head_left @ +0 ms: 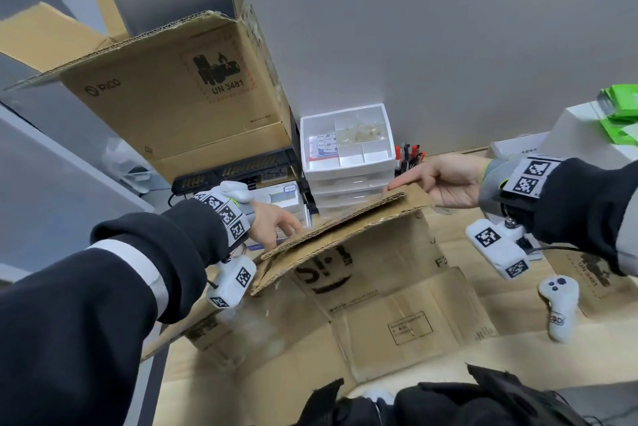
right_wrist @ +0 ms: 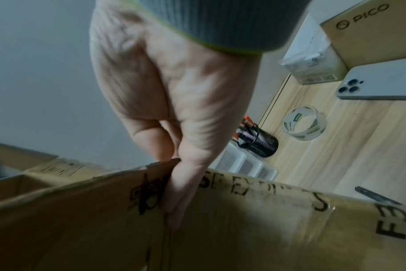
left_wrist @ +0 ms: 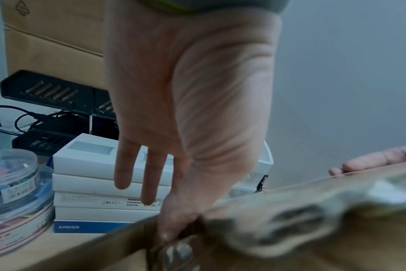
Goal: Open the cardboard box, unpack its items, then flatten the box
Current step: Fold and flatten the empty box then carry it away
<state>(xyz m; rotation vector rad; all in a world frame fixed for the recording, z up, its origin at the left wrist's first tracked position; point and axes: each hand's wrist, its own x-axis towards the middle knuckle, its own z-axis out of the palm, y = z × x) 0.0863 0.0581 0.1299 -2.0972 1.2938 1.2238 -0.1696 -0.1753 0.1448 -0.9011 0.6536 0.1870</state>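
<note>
A brown cardboard box (head_left: 379,273), collapsed and printed with black lettering, stands tilted on the wooden desk with its flaps spread flat in front of me. My left hand (head_left: 276,228) grips the left end of its raised top edge. In the left wrist view the thumb (left_wrist: 172,223) presses the near face of the box (left_wrist: 313,229), while two fingers hang straight behind it. My right hand (head_left: 435,184) holds the right end of the same edge. In the right wrist view its thumb (right_wrist: 179,198) lies on the printed face of the box (right_wrist: 255,229), with the fingers hidden behind.
A tall open PICO carton (head_left: 172,97) and white drawer unit (head_left: 348,153) stand behind the box. A white controller (head_left: 559,304) lies at right. Stacked white boxes (left_wrist: 104,183) and a clear tub (left_wrist: 12,183) sit left. Tape roll (right_wrist: 304,122), phone (right_wrist: 382,82) and pen cup (right_wrist: 260,141) sit at right.
</note>
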